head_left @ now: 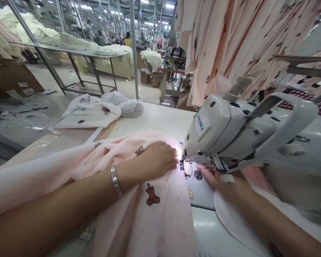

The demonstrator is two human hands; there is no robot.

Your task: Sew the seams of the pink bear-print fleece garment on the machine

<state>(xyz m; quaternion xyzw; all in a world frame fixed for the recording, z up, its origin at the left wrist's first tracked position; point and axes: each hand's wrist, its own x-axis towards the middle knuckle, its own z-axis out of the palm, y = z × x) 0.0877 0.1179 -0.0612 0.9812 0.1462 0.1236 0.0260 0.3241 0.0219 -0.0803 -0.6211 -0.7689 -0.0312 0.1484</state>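
My left hand (160, 159), with a silver bracelet at the wrist, is closed on pale pink fabric (171, 214) printed with small brown animal figures. Its fingertips are curled beside the lit needle area of a white sewing machine (216, 125). The fabric spreads across the table to the left and hangs toward me. Under the machine head, my right hand (214, 178) reaches from the right over the metal needle plate (203, 194). One or two of its fingers stretch toward the needle with nothing visible in them; the rest are hidden or blurred.
A folded white printed cloth (88, 112) and a clear plastic bag (128, 105) lie at the table's far left. Pink printed pieces (219, 46) hang behind the machine. Beyond stand a metal-framed table (82, 51) with pale cloth and a cardboard box (13, 78).
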